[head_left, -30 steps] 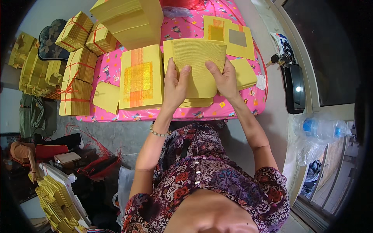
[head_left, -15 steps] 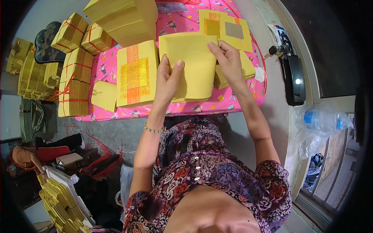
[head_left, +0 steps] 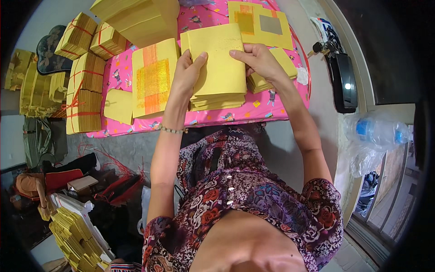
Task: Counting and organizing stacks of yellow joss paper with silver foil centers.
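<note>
Gripping the folded paper point(head_left: 217, 68) at twelve o'clock on my feed, I have the left hand point(head_left: 185, 75) closed on its nine-o'clock edge, the right hand point(head_left: 260, 61) on its three-o'clock edge, over a yellow stack point(head_left: 218, 103).

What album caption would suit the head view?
Left hand and right hand hold yellow paper over a patterned pink tabletop.

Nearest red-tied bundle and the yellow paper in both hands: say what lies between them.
In the head view: a small yellow sheet, then larger gold-squared paper, on the pink cover.
</note>
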A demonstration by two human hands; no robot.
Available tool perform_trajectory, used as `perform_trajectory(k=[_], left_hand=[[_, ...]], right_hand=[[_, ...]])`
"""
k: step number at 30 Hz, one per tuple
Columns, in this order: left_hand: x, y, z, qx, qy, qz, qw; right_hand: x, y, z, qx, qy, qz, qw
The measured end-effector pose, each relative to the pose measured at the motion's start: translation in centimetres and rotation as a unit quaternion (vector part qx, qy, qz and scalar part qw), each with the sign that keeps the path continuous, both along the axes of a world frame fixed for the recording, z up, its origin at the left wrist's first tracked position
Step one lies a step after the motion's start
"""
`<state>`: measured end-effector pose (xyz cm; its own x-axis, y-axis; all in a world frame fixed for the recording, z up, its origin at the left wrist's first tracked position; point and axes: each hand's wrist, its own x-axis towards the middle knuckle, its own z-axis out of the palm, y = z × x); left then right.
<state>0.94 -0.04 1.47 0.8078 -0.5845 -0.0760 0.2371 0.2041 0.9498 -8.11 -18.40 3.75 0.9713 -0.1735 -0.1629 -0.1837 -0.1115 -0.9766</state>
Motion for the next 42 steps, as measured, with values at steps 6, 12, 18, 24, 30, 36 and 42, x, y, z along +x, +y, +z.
perform_trajectory(k=[6, 12, 18, 24, 30, 36, 42], left_hand=[[0.4, -0.4, -0.6, -0.024, 0.014, -0.007, 1.0], [0.3, -0.7, -0.9, -0.006, -0.003, 0.004, 1.0], [0.3, -1.3, -0.5, 0.009, -0.013, 0.0, 1.0], [0.2, -1.7, 0.4, -0.003, -0.015, 0.034, 0.999], [-0.3, -2.4, -0.1, -0.008, -0.039, 0.042, 0.998], [-0.9, -3.6, 0.0, 0.0, -0.102, -0.048, 0.994], [-0.4, -6.0, 1.7, 0.044, -0.101, -0.116, 0.987]], right_hand=[[-0.4, 0.0, 0.1, 0.008, 0.029, 0.02, 0.999], [-0.6, -0.2, -0.2, -0.027, 0.035, 0.038, 0.998], [-1.8, -0.4, -0.7, -0.038, 0.026, 0.056, 0.997], [-3.5, 0.4, 0.2, -0.004, 0.072, 0.022, 0.997], [-4.4, 0.1, -0.5, 0.027, 0.068, 0.009, 0.997], [-4.0, -3.1, -0.8, 0.008, -0.013, -0.074, 0.997], [-5.0, -4.6, 0.9, 0.026, -0.03, -0.117, 0.992]])
